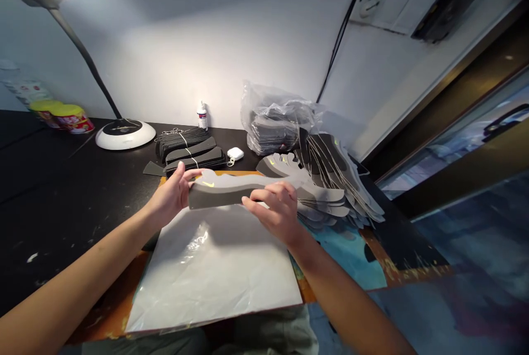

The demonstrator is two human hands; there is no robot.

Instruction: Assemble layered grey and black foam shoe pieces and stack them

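Observation:
A long grey shoe-upper piece with a small yellow swoosh is held up over a white plastic-covered sheet. My left hand grips its left end, the thumb pointing up. My right hand is closed on its right part, fingers bent over the front. Just right of my right hand lies a fanned pile of similar grey pieces. Behind my left hand sits a bundle of dark strips tied with a white string.
A lamp with a white base stands at the back left, beside red and yellow tubs. Against the wall are a small white bottle and a clear plastic bag of stacked pieces. A white case lies between bundle and bag.

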